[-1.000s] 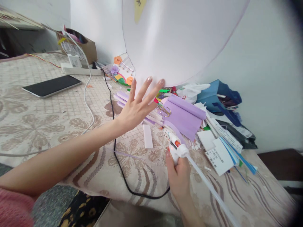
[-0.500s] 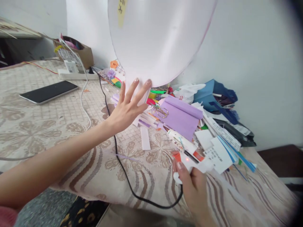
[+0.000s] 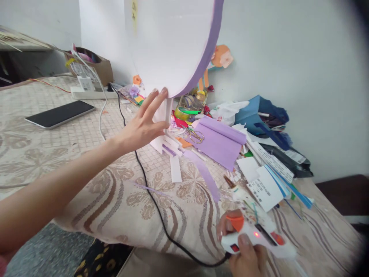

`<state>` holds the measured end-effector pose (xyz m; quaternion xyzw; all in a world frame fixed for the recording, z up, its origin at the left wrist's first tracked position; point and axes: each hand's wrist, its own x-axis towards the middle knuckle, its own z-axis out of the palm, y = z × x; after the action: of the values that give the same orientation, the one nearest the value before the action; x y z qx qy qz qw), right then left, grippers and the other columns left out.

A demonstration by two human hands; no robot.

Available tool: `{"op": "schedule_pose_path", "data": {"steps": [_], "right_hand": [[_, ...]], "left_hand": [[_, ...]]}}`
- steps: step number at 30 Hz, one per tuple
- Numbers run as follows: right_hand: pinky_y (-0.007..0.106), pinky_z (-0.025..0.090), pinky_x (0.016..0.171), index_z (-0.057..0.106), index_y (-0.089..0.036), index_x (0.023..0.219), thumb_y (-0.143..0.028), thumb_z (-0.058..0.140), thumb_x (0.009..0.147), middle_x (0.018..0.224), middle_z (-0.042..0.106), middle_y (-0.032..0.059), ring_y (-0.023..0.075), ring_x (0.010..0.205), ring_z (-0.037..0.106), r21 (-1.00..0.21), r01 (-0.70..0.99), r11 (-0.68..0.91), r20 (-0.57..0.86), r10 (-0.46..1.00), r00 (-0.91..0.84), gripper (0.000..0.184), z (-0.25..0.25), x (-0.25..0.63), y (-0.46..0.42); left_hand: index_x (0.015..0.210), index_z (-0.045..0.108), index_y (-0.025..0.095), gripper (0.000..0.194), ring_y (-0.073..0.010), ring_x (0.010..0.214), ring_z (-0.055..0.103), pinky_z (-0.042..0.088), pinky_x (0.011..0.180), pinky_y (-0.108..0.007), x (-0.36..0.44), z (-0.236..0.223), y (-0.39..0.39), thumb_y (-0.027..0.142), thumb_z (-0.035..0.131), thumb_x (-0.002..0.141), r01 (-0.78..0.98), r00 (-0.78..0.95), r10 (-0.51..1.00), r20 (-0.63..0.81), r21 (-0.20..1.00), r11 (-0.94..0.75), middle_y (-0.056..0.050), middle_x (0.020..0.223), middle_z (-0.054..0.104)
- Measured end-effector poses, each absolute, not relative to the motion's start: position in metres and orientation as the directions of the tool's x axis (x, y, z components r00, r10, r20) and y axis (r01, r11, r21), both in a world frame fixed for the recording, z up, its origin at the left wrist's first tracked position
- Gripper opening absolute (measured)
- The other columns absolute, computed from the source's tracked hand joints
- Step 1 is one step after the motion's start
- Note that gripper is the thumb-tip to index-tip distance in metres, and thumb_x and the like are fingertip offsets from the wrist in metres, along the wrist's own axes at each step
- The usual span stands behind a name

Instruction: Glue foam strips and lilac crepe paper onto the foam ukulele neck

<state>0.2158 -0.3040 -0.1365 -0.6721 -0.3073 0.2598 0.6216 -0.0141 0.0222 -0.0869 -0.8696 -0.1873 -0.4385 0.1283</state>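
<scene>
Right grip [image 3: 247, 252]: clenched around glue gun [image 3: 261, 233] | left grip [image 3: 144, 129]: splayed, white disc [image 3: 173, 44] above

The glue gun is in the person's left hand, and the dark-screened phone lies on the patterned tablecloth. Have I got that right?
Not quite: the head view shows the glue gun in the right hand, not the left. The dark-screened phone does lie on the patterned tablecloth.

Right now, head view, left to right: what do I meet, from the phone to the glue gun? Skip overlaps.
Phone → left hand → scissors → glue gun.
</scene>
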Motion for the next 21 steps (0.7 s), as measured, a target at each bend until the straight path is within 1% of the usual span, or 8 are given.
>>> {"op": "schedule_pose_path", "data": {"steps": [3, 6, 7, 9, 11, 14, 18, 21], "right_hand": [[0.034, 0.047, 0.048, 0.058, -0.023, 0.067, -0.059, 0.060, 0.082, 0.057, 0.054, 0.0016, 0.0201, 0.051, 0.054, -0.998, 0.056, 0.032, 0.060, 0.771, 0.634, 0.039, -0.130, 0.229, -0.288], [0.030, 0.044, 0.049, 0.053, -0.022, 0.065, -0.049, 0.065, 0.080, 0.059, 0.052, -0.0004, 0.0159, 0.053, 0.050, -0.998, 0.003, 0.057, 0.047, 0.792, 0.608, 0.034, -0.120, 0.246, -0.261], [0.028, 0.042, 0.048, 0.055, -0.021, 0.068, -0.046, 0.066, 0.079, 0.060, 0.052, -0.0008, 0.0150, 0.053, 0.049, -0.998, -0.011, 0.068, 0.048, 0.796, 0.604, 0.030, -0.117, 0.252, -0.252], [0.026, 0.037, 0.045, 0.061, -0.021, 0.079, -0.045, 0.068, 0.076, 0.060, 0.049, -0.0031, 0.0137, 0.050, 0.045, -0.995, -0.049, 0.092, 0.053, 0.850, 0.524, 0.025, -0.111, 0.264, -0.234], [0.026, 0.034, 0.044, 0.059, -0.020, 0.072, -0.047, 0.066, 0.078, 0.060, 0.048, -0.0025, 0.0129, 0.050, 0.043, -0.997, -0.044, 0.071, 0.047, 0.916, 0.399, 0.029, -0.107, 0.276, -0.218], [0.027, 0.033, 0.044, 0.054, -0.020, 0.059, -0.051, 0.064, 0.081, 0.055, 0.050, -0.0010, 0.0128, 0.048, 0.042, -0.996, 0.085, -0.006, 0.014, 0.974, 0.225, 0.039, -0.103, 0.284, -0.199], [0.028, 0.040, 0.047, 0.050, -0.021, 0.048, -0.053, 0.073, 0.073, 0.050, 0.055, 0.0004, 0.0152, 0.050, 0.048, -0.931, 0.364, -0.010, 0.043, 0.990, 0.137, 0.047, -0.099, 0.278, -0.180], [0.031, 0.049, 0.057, 0.065, -0.020, 0.059, -0.053, 0.071, 0.075, 0.063, 0.067, 0.0032, 0.0207, 0.061, 0.059, -0.881, 0.470, 0.048, 0.075, 0.996, 0.040, 0.037, -0.097, 0.271, -0.170]], "left_hand": [[0.127, 0.056, 0.028, 0.047, -0.0352, 0.156, 0.010, 0.019, 0.125, -0.058, -0.025, -0.085, 0.031, 0.053, 0.062, 0.088, 0.387, 0.610, 0.200, 0.767, -0.068, -0.919, -0.005, 0.169, 0.009], [0.125, 0.059, 0.029, 0.041, -0.0320, 0.156, 0.008, 0.021, 0.125, -0.055, -0.033, -0.084, 0.034, 0.051, 0.059, 0.090, 0.359, 0.663, 0.204, 0.720, -0.067, -0.931, -0.002, 0.169, 0.010], [0.123, 0.060, 0.029, 0.037, -0.0309, 0.156, 0.007, 0.021, 0.125, -0.054, -0.035, -0.084, 0.033, 0.049, 0.058, 0.092, 0.351, 0.678, 0.201, 0.707, -0.071, -0.934, -0.002, 0.169, 0.009], [0.118, 0.063, 0.028, 0.029, -0.0289, 0.156, 0.005, 0.021, 0.125, -0.052, -0.039, -0.084, 0.031, 0.043, 0.054, 0.095, 0.321, 0.706, 0.170, 0.687, -0.097, -0.942, 0.000, 0.170, 0.003], [0.112, 0.065, 0.026, 0.024, -0.0277, 0.157, 0.002, 0.019, 0.125, -0.050, -0.041, -0.084, 0.029, 0.037, 0.051, 0.097, 0.292, 0.727, 0.129, 0.675, -0.133, -0.947, 0.002, 0.170, -0.006], [0.107, 0.066, 0.024, 0.020, -0.0284, 0.156, -0.001, 0.019, 0.125, -0.050, -0.042, -0.086, 0.025, 0.033, 0.051, 0.097, 0.301, 0.734, 0.121, 0.669, -0.160, -0.940, 0.004, 0.168, -0.015], [0.107, 0.066, 0.026, 0.018, -0.0275, 0.156, -0.001, 0.022, 0.125, -0.048, -0.044, -0.089, 0.022, 0.034, 0.056, 0.095, 0.369, 0.727, 0.178, 0.663, -0.158, -0.916, 0.004, 0.169, -0.011], [0.111, 0.066, 0.027, 0.020, -0.0279, 0.156, 0.000, 0.024, 0.125, -0.047, -0.046, -0.092, 0.022, 0.034, 0.056, 0.094, 0.396, 0.738, 0.212, 0.641, -0.156, -0.905, 0.001, 0.170, -0.006]]}}
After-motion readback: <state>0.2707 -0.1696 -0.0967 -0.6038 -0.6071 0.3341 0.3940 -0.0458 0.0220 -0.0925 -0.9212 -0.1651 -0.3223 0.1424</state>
